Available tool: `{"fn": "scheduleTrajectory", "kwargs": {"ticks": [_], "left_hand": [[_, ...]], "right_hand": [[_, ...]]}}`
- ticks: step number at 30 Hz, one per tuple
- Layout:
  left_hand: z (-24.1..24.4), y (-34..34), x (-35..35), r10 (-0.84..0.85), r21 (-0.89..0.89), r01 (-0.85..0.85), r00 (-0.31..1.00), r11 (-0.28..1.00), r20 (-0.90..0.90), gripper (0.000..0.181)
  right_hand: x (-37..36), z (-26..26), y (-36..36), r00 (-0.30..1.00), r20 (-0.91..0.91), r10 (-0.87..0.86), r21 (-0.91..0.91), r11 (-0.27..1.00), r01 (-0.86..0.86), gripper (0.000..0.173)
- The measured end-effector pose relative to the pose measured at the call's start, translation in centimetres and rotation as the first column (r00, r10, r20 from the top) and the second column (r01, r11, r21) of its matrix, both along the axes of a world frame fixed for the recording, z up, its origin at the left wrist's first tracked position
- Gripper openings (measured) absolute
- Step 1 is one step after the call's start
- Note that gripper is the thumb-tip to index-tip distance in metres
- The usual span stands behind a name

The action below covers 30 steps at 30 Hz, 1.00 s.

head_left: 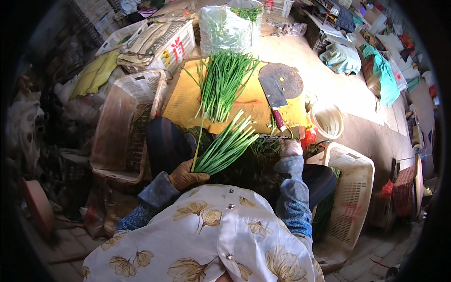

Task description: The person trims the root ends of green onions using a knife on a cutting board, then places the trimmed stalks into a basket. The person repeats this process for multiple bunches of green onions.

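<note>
My left hand [188, 175], in a brownish glove, grips a bunch of long green chives [225, 146] by its lower part. The pale ends fan up to the right, and one long yellowish stalk [200, 141] stands apart from them. My right hand [291, 148] is at the near edge of the yellow mat [179, 102], beside a red plastic bag [309, 136]. Glare blurs its fingers, so its grip is unclear. A larger pile of chives [225, 84] lies on the mat. Right of it, a cleaver [273, 93] with a dark red handle overlaps a round dark board [289, 79].
An open plastic crate [119, 127] stands by my left knee, another crate [352, 197] by my right. A white bucket [327, 120] is right of the mat. Behind the mat stands a clear plastic bag [225, 33] of greens. Cut trimmings [264, 148] lie between my legs.
</note>
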<state>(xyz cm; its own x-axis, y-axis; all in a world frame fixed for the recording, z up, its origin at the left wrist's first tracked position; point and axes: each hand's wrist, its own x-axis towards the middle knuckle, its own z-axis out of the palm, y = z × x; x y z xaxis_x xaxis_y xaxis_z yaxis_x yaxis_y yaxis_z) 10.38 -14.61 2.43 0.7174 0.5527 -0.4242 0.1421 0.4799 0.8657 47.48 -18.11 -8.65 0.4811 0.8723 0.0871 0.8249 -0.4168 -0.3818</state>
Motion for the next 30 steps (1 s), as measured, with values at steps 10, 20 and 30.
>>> {"fn": "scheduleTrajectory", "kwargs": {"ticks": [10,20,30], "left_hand": [[1.8,0.0,1.0,-0.009,0.092,0.011,1.0,0.996,-0.03,0.034],[2.1,1.0,1.7,-0.094,0.105,0.089,0.995,0.99,0.046,0.041],[-1.0,2.5,2.0,-0.462,0.016,0.465,0.882,0.885,-0.092,0.058]], "right_hand": [[-8.8,12.8,2.3,0.901,-0.024,0.434,0.71,0.642,-0.29,0.019],[-8.3,5.8,2.7,-0.523,-0.722,0.453,0.473,0.875,0.105,0.095],[-2.7,11.9,2.5,-0.386,-0.751,0.535,0.41,0.837,0.363,0.027]]}}
